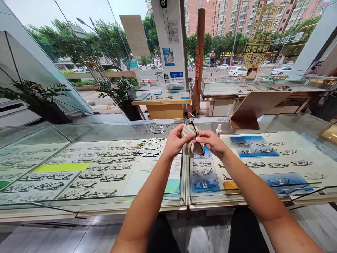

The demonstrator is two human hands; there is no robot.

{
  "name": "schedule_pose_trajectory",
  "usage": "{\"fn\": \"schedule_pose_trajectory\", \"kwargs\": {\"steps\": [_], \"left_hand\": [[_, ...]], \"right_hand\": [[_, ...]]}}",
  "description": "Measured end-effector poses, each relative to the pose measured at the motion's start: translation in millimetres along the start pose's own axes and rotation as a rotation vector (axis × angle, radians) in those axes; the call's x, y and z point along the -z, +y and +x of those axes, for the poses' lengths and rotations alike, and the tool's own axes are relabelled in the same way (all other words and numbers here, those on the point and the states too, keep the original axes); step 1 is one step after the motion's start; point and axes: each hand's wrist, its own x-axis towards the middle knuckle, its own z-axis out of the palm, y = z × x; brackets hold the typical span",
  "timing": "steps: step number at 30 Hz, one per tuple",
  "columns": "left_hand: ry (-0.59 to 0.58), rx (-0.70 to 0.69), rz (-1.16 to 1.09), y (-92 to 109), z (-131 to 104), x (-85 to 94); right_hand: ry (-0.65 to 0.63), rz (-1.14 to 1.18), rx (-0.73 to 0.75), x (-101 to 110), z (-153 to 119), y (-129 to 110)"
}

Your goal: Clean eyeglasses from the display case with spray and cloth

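Observation:
Over the glass counter, my two hands meet around a pair of dark-framed glasses (203, 150) and a beige cloth (187, 130). My left hand (177, 140) is closed on the cloth, with its thumb pressing the cloth toward a lens. From the other side, my right hand (209, 140) pinches the frame of the glasses near its middle. The glasses are turned steeply, one end up and the other down. Much of the lenses is hidden by cloth and fingers. A small white spray bottle (218, 130) stands on the counter just beyond my right hand.
Below lies the glass display case (155, 175), with many eyeglass frames (110, 160) inside. A wooden-backed mirror or stand (256, 109) is on the counter to the right. Beyond are another display case (164, 102), a wooden post (199, 59) and potted plants (123, 93).

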Motion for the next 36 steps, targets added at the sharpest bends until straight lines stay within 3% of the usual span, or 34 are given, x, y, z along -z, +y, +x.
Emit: {"fn": "schedule_pose_trajectory", "kwargs": {"steps": [8, 14, 17, 22, 28, 33, 36], "left_hand": [[0.191, -0.070, 0.116, -3.0, -1.0, -8.8], [0.000, 0.119, -0.038, 0.9, 1.1, 0.5], [-0.019, 0.126, -0.055, 1.7, 0.2, 2.0], [0.070, 0.053, 0.021, -6.6, -0.4, 0.9], [0.190, -0.005, 0.040, -9.1, -1.7, -5.6], [0.276, -0.018, -0.017, -9.5, 1.6, -3.5], [0.370, -0.080, -0.036, -3.4, 9.6, 7.2]], "right_hand": [[-0.050, -0.019, 0.005, -11.4, 3.0, 10.0], [0.047, 0.090, -0.025, -5.7, 1.5, 0.2], [0.043, 0.152, -0.083, -3.3, -0.5, -2.7], [-0.044, 0.162, -0.155, -8.4, -1.4, 1.6], [-0.093, 0.076, -0.045, -11.3, 1.2, 9.8], [-0.037, -0.006, 0.053, -6.3, 0.2, 6.1], [0.018, -0.017, 0.119, 1.7, 0.4, -10.2]]}}
